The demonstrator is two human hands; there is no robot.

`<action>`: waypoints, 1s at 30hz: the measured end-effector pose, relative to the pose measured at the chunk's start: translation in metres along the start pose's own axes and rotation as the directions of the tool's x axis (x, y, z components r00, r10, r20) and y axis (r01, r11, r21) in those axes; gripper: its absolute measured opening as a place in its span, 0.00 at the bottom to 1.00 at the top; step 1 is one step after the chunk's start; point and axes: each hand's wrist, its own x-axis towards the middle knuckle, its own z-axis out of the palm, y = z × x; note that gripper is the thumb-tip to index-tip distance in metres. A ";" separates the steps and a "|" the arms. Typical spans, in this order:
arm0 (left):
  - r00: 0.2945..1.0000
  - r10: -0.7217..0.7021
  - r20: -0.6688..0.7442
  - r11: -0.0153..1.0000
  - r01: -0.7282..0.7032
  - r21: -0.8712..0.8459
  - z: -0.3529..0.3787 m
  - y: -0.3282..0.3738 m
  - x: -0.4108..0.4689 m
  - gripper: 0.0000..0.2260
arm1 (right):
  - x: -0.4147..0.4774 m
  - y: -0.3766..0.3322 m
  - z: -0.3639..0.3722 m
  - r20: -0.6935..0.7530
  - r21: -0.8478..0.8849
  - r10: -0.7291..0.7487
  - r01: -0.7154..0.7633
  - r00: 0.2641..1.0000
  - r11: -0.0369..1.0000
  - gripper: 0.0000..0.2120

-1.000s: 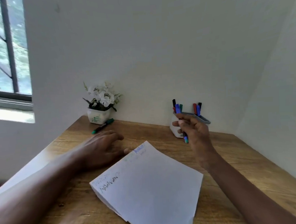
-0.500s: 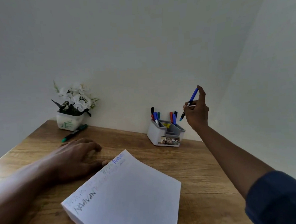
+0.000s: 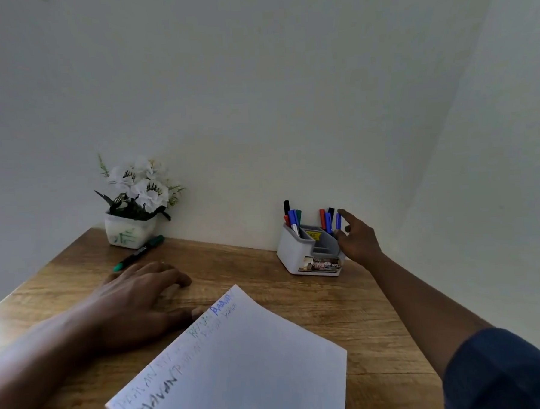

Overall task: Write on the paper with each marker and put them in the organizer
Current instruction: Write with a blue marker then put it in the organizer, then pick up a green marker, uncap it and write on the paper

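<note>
Off-white walls [image 3: 257, 111] meet in a corner behind a wood-grain table [image 3: 299, 306].

- White and grey organizer [image 3: 299, 254] stands at back right, against the wall, with a printed label on its front.
- Left rear compartment holds a cluster of markers [image 3: 293, 218] standing up: black, red, blue and green.
- Right rear compartment holds a red marker [image 3: 322, 217], another blue one and a black one.
- Right hand [image 3: 358, 242] reaches to the organizer's right rear corner. Index finger points up, thumb is lower.
- Blue marker [image 3: 338, 221] stands upright at those fingertips, over the right rear compartment. Fingers touch it or sit just beside it. Cannot tell whether they pinch it or have let go.
- Dark blue sleeve [image 3: 506, 376] covers the upper right arm.
- Left hand [image 3: 136, 300] lies palm down on the table, released, fingers spread and holding nothing. Its thumb tip is at the paper's left edge.
- Paper [image 3: 239, 368] lies front centre, turned at an angle. Along its left edge are handwritten lines in black, green, blue and a faint colour.
- Green marker [image 3: 140, 251] lies flat on the table at back left, capped, well apart from the organizer. Its far end is just beside the flower pot [image 3: 129, 235].
- Pot is white and holds white flowers with dark leaves.
</note>
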 end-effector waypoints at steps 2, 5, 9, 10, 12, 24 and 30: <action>1.000 0.001 -0.007 1.000 -0.001 -0.009 -0.001 0.002 -0.003 0.51 | 0.002 0.002 0.000 0.075 -0.010 0.031 -0.031 0.997 0.999 0.29; 1.000 -0.002 -0.014 1.000 0.002 -0.014 -0.004 0.005 -0.006 0.53 | 0.001 -0.003 -0.004 0.088 0.061 0.043 -0.048 0.995 0.997 0.34; 1.000 0.012 -0.020 1.000 -0.013 -0.024 -0.005 0.007 -0.006 0.50 | -0.014 -0.024 -0.013 -0.290 0.175 -0.072 0.127 0.954 0.976 0.27; 1.000 0.015 -0.016 1.000 -0.015 -0.027 -0.005 0.007 -0.006 0.50 | -0.021 -0.033 -0.014 -0.368 0.146 -0.145 0.211 0.918 0.967 0.25; 1.000 0.018 -0.009 0.999 -0.018 -0.029 -0.007 0.010 -0.009 0.51 | -0.033 -0.051 -0.016 -0.442 0.096 -0.289 0.365 0.849 0.926 0.21; 0.999 -0.031 0.042 0.999 0.032 -0.031 -0.011 0.017 -0.015 0.51 | -0.043 -0.198 0.067 0.283 0.054 -0.765 0.786 0.579 0.615 0.13; 0.999 -0.046 0.013 0.999 0.046 -0.026 -0.007 0.016 -0.012 0.37 | -0.045 -0.267 0.112 0.445 -0.055 -0.850 0.955 0.283 0.290 0.21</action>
